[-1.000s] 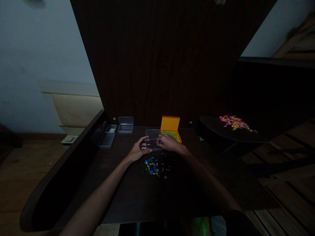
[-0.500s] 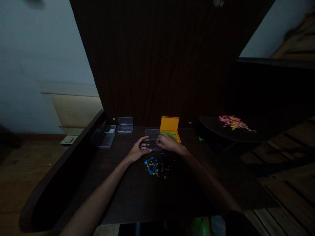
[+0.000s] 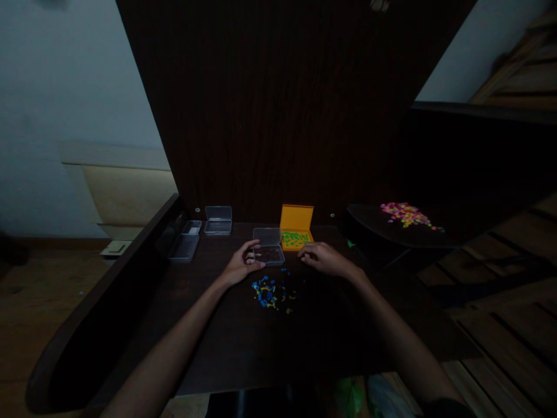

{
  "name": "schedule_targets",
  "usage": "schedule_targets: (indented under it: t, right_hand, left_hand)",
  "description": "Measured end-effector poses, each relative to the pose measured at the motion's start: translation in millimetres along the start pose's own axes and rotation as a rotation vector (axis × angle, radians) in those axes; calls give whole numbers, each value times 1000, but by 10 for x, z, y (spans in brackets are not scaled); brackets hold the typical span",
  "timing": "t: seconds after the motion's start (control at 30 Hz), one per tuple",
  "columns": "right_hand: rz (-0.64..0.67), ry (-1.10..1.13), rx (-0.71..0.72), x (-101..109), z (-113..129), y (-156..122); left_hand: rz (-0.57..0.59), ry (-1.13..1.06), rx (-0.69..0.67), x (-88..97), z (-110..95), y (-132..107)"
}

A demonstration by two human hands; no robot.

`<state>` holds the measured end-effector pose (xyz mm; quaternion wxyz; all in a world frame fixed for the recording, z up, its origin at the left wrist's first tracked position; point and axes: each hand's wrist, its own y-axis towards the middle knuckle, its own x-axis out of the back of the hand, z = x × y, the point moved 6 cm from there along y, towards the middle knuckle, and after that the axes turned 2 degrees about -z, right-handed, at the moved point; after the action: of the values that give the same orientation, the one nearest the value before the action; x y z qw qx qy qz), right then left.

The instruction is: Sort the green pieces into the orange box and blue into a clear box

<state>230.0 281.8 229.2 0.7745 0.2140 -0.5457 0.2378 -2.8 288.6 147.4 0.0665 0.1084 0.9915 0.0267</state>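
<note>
My left hand [image 3: 240,264] grips the left side of a clear plastic box [image 3: 268,255], thumb at its front corner and fingers along its side. The box's lid stands raised at the back, and a few dark reddish bits lie inside. My right hand [image 3: 325,259] is to the right of the box, just in front of a yellow case [image 3: 297,217]; its fingers are curled together, and whatever they may hold is hidden. Green pieces [image 3: 296,238] fill the base of the yellow case. Nearer me lies a loose scatter of small blue and yellow pieces [image 3: 266,292].
Another open clear box [image 3: 218,227] stands at the back left, with a flat clear container [image 3: 184,247] beside the side panel [image 3: 108,290]. Pink and yellow pieces [image 3: 409,215] are heaped on the right shelf. A green scrap [image 3: 350,244] lies near its foot.
My right hand has come out from over the clear box and moved right, uncovering the box and the yellow case's base. My left hand keeps its hold. The view has shifted slightly.
</note>
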Motion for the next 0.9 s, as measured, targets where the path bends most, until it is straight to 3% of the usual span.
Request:
schedule_targets:
  t: [0.2,0.4,0.63,0.77,0.9]
  right_hand:
    - [18,122,18,-170,-151,-445]
    - [-24,178,58,-356,-195,-604]
    - [-43,160,47,-420,-227,-575]
    - [-70,113,1,-281,-182,-446]
    - [-89,73,12,-134,36,-172]
  left_hand:
    - [3,10,11,-1,-39,-9]
    - [-10,9,28,1,-52,-12]
    - [-9,5,33,-3,-58,-23]
    - [-4,10,24,-8,-65,-24]
    - [-1,7,16,-10,-44,-15]
